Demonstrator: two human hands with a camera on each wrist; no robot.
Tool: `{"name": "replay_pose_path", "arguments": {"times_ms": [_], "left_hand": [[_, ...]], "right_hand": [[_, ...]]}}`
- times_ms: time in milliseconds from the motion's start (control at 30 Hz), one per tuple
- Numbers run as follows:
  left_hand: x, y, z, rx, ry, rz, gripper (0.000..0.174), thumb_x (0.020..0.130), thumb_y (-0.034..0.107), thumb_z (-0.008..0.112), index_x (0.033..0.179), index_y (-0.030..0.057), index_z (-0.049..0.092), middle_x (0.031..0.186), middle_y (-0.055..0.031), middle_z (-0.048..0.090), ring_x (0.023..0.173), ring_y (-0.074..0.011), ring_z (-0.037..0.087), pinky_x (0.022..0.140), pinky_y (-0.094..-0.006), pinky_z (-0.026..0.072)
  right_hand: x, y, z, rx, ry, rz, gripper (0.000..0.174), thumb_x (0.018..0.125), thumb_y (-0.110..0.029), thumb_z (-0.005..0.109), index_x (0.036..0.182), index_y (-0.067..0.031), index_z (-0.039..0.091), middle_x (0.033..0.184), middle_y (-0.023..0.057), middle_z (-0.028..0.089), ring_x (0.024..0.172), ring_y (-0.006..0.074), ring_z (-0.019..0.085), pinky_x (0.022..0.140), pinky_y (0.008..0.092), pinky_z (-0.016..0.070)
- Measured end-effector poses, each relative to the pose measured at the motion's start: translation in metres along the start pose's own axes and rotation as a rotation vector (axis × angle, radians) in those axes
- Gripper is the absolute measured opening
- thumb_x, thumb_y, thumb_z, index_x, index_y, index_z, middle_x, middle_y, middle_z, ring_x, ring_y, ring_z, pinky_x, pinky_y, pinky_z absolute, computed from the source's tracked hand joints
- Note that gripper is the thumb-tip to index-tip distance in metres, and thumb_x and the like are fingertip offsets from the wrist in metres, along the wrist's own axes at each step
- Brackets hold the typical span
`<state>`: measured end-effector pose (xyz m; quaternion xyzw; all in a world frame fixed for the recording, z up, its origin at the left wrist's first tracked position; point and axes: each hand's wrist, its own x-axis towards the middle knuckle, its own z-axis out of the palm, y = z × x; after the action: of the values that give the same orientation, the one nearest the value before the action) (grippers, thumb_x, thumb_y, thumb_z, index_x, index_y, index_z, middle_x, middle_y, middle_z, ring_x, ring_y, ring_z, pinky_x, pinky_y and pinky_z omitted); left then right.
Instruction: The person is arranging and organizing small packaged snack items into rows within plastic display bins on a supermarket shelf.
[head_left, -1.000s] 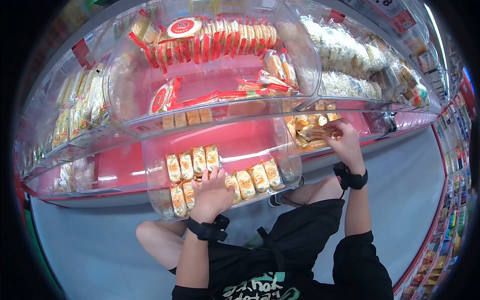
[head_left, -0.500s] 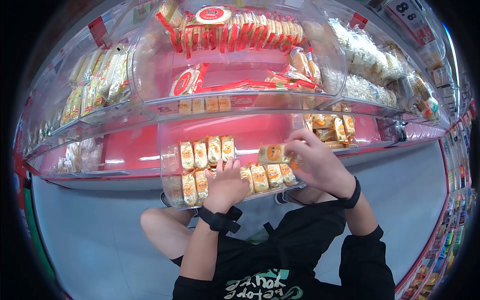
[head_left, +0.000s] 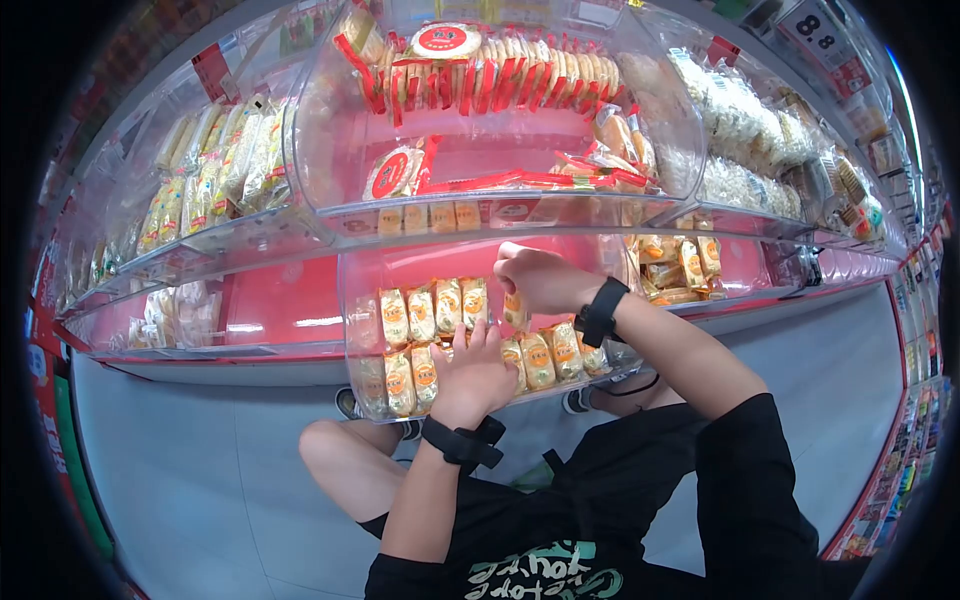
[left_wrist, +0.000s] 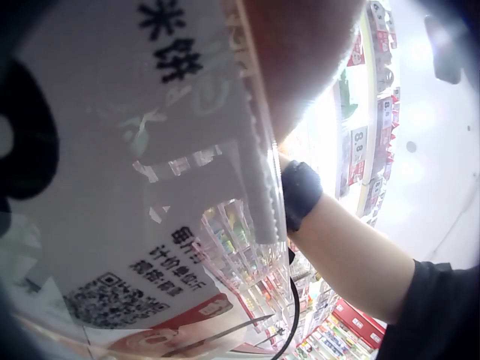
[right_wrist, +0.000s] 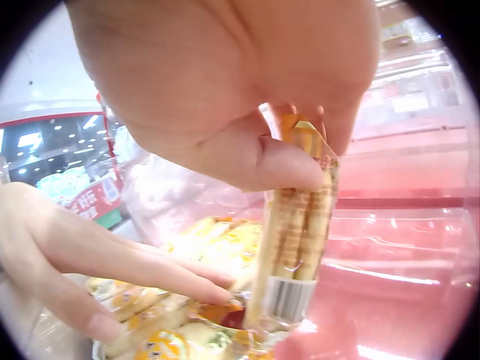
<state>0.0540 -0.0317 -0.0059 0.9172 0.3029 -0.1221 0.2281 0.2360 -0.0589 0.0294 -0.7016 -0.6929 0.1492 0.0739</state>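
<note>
My right hand [head_left: 548, 282] pinches a rice cracker pack [right_wrist: 292, 236] between thumb and fingers, and it stands upright over the clear bin [head_left: 372, 395]. The wrapper is see-through with orange print, and a barcode shows near its lower end. My left hand [head_left: 476, 372] rests on the front row of similar packs [head_left: 540, 362], fingers straight and pointing at the back row [head_left: 435, 308]. In the right wrist view, the left fingers [right_wrist: 187, 274] reach close to the held pack's bottom. The left palm hides part of the front row.
Right of the bin lies a jumbled heap of the same packs [head_left: 680, 265]. Above, a clear shelf bin holds red-edged round crackers [head_left: 500, 75]. White puffed snacks [head_left: 745, 120] sit at upper right, long wrapped snacks [head_left: 215, 160] at left. A price label [left_wrist: 150, 112] fronts the bin.
My right hand has moved left from the heap in the neighbouring section to the bin, carrying a rice cracker pack and tipping it upright. The left hand stays on the front row.
</note>
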Motion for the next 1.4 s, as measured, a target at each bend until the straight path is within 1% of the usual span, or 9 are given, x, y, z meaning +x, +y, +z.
{"name": "replay_pose_path", "arguments": {"times_ms": [100, 233, 333, 633, 767, 1067, 1233, 1300, 1400], "left_hand": [[-0.001, 0.001, -0.003, 0.012, -0.014, -0.011, 0.061, 0.087, 0.035, 0.046, 0.140, 0.0097, 0.031, 0.150, -0.0093, 0.025, 0.138, -0.0297, 0.022, 0.107, -0.0598, 0.0175], [0.000, 0.000, -0.001, 0.001, 0.000, -0.008, 0.060, 0.086, 0.034, 0.047, 0.139, 0.0093, 0.033, 0.149, -0.0097, 0.027, 0.138, -0.0304, 0.023, 0.106, -0.0606, 0.0178], [-0.001, 0.001, -0.002, -0.014, 0.002, -0.002, 0.060, 0.086, 0.034, 0.047, 0.138, 0.0084, 0.034, 0.149, -0.0097, 0.027, 0.138, -0.0295, 0.022, 0.106, -0.0610, 0.0166], [0.002, 0.002, -0.001, 0.051, 0.028, -0.008, 0.059, 0.087, 0.036, 0.048, 0.138, 0.0084, 0.035, 0.148, -0.0090, 0.029, 0.137, -0.0296, 0.026, 0.108, -0.0590, 0.0141], [-0.003, 0.005, 0.003, 0.211, 0.144, 0.041, 0.058, 0.088, 0.036, 0.046, 0.137, 0.0068, 0.036, 0.146, -0.0102, 0.031, 0.136, -0.0292, 0.027, 0.109, -0.0572, 0.0122], [0.017, 0.024, 0.007, 0.054, 0.011, 0.050, 0.064, 0.090, 0.041, 0.039, 0.142, 0.0056, 0.029, 0.151, -0.0134, 0.021, 0.140, -0.0278, 0.020, 0.110, -0.0559, 0.0122], [0.019, 0.024, 0.003, 0.070, -0.060, 0.016, 0.062, 0.090, 0.040, 0.038, 0.143, 0.0095, 0.027, 0.152, -0.0126, 0.018, 0.140, -0.0263, 0.018, 0.109, -0.0581, 0.0127], [0.020, 0.024, 0.002, 0.081, -0.075, 0.006, 0.064, 0.091, 0.043, 0.037, 0.144, 0.0101, 0.025, 0.152, -0.0128, 0.017, 0.140, -0.0270, 0.017, 0.109, -0.0574, 0.0134], [0.018, 0.025, 0.001, 0.072, -0.084, -0.007, 0.065, 0.091, 0.045, 0.038, 0.144, 0.0107, 0.025, 0.152, -0.0127, 0.017, 0.140, -0.0273, 0.018, 0.109, -0.0570, 0.0132]], "right_hand": [[0.005, 0.023, 0.011, -0.280, 0.051, -0.082, 0.019, 0.072, -0.006, 0.059, 0.090, -0.0029, 0.060, 0.102, 0.0179, 0.058, 0.102, 0.0330, 0.056, 0.085, 0.0392, 0.0464], [0.002, 0.009, 0.006, -0.123, 0.063, 0.386, 0.022, 0.078, -0.009, 0.054, 0.097, -0.0003, 0.060, 0.102, 0.0205, 0.061, 0.093, 0.0347, 0.063, 0.078, 0.0415, 0.0510], [0.005, 0.016, 0.019, -0.121, -0.026, 0.525, 0.027, 0.077, -0.012, 0.057, 0.100, 0.0015, 0.059, 0.098, 0.0219, 0.064, 0.089, 0.0346, 0.065, 0.075, 0.0409, 0.0528], [0.024, 0.012, 0.045, 0.159, -0.091, 0.313, 0.058, 0.072, -0.018, 0.073, 0.119, 0.0030, 0.045, 0.097, 0.0270, 0.061, 0.095, 0.0413, 0.059, 0.080, 0.0456, 0.0496], [0.023, 0.016, 0.045, 0.244, -0.053, 0.298, 0.049, 0.068, -0.012, 0.072, 0.108, 0.0022, 0.049, 0.099, 0.0263, 0.061, 0.095, 0.0405, 0.060, 0.079, 0.0440, 0.0513], [0.022, 0.009, 0.044, 0.213, -0.121, 0.349, 0.048, 0.068, -0.008, 0.072, 0.110, 0.0019, 0.051, 0.099, 0.0246, 0.063, 0.097, 0.0370, 0.062, 0.078, 0.0423, 0.0519], [-0.013, -0.022, 0.000, -0.035, -0.073, 0.214, 0.030, 0.080, -0.012, 0.054, 0.108, -0.0009, 0.053, 0.093, 0.0179, 0.065, 0.091, 0.0326, 0.063, 0.071, 0.0444, 0.0494], [-0.039, -0.017, -0.014, 0.125, 0.150, 0.018, 0.036, 0.083, -0.010, 0.051, 0.116, 0.0021, 0.052, 0.096, 0.0198, 0.064, 0.089, 0.0335, 0.063, 0.079, 0.0429, 0.0494], [-0.111, -0.021, -0.084, 0.775, 0.315, -0.068, 0.021, 0.077, 0.005, 0.044, 0.089, 0.0044, 0.061, 0.087, 0.0111, 0.063, 0.084, 0.0164, 0.062, 0.075, 0.0290, 0.0499]]}}
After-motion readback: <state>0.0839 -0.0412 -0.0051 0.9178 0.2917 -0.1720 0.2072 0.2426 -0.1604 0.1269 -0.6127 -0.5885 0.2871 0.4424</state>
